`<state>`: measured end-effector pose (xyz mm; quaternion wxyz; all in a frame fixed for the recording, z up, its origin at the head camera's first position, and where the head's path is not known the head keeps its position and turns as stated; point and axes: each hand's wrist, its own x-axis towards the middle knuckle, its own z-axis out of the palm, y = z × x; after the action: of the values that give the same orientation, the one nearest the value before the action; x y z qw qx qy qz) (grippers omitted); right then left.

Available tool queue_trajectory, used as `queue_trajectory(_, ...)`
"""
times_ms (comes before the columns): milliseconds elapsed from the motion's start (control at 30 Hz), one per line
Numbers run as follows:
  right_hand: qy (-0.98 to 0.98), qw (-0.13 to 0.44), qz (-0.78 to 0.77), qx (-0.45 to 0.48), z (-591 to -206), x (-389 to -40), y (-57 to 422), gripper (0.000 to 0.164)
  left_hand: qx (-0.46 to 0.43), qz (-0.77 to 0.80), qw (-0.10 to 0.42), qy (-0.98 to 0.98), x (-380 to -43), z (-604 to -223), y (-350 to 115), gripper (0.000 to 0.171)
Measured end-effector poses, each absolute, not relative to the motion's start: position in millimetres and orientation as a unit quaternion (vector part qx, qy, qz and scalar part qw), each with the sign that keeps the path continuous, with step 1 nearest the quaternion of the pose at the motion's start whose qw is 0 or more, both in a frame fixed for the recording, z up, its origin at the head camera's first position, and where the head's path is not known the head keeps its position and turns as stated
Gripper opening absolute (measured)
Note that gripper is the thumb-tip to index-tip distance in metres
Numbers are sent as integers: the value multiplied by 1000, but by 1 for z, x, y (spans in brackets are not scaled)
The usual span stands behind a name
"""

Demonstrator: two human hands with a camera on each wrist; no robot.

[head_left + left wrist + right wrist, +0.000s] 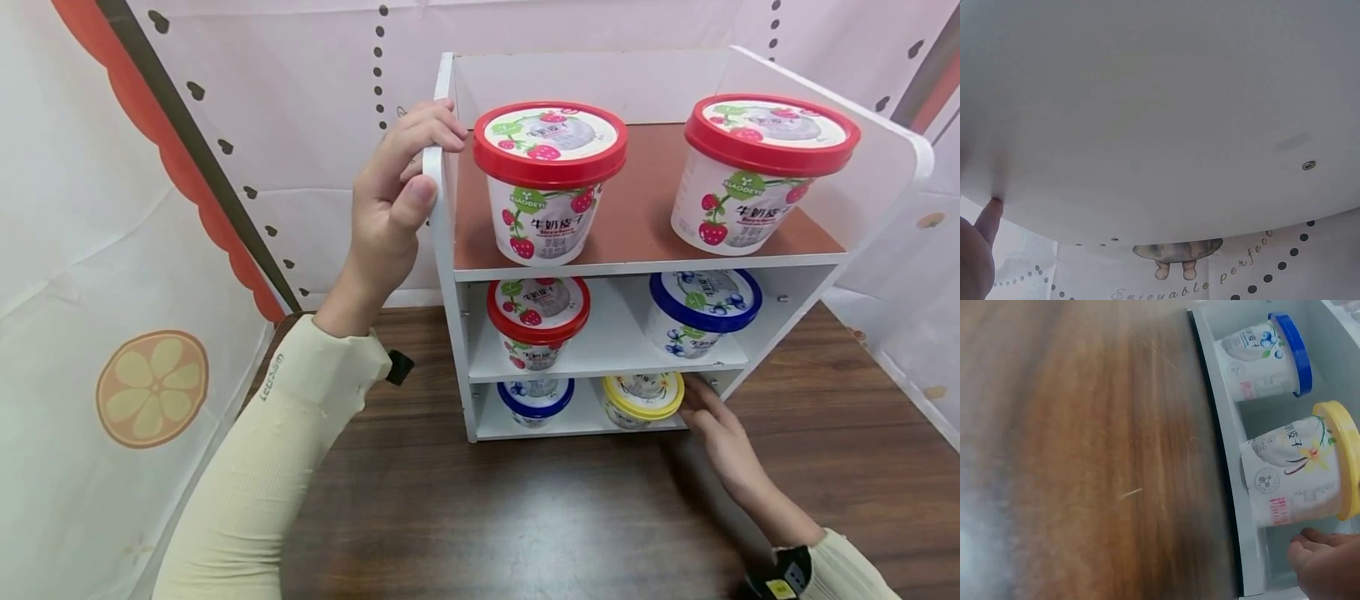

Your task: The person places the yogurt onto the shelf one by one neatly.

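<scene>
My left hand (393, 179) grips the upper left side panel (444, 217) of a white three-level shelf, its fingers hooked over the edge. In the left wrist view, a thumb (990, 219) lies against the panel's outer face. On the bottom level, my right hand (723, 442) reaches in at the right side of a yellow-lidded ice cream tub (643, 396). Its fingers look fairly straight beside the tub; whether they touch it is unclear. The right wrist view shows this tub (1294, 472) upright, with the right hand (1329, 565) next to it.
Two large red-lidded tubs (551, 183) (757, 175) stand on the top level. The middle level holds a red-lidded tub (538, 321) and a blue-lidded tub (701, 312). Another blue-lidded tub (535, 400) sits at bottom left. The shelf stands on a brown wooden table (525, 517).
</scene>
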<state>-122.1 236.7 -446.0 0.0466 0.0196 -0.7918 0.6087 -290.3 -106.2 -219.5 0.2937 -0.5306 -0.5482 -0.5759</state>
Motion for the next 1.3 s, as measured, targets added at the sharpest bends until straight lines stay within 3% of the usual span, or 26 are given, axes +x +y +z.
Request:
queue_trajectory(267,-833,69,547,37,-449,-128,225,83,-534,-579,297,-540,-290,-219,-106,52)
queue_trajectory(900,-845,41,533,-8,-444,-115,234,71,-529,-578,296,-546,-290,-221,-105,54)
queue_trajectory(1133,-855,55,516,6,-442,-110,232,66,-527,-560,315,-556,-288,-224,-104,65)
queue_trajectory(1300,-875,28,483,-18,-434,-102,232,71,-502,-562,310,-580,-279,-228,-106,67)
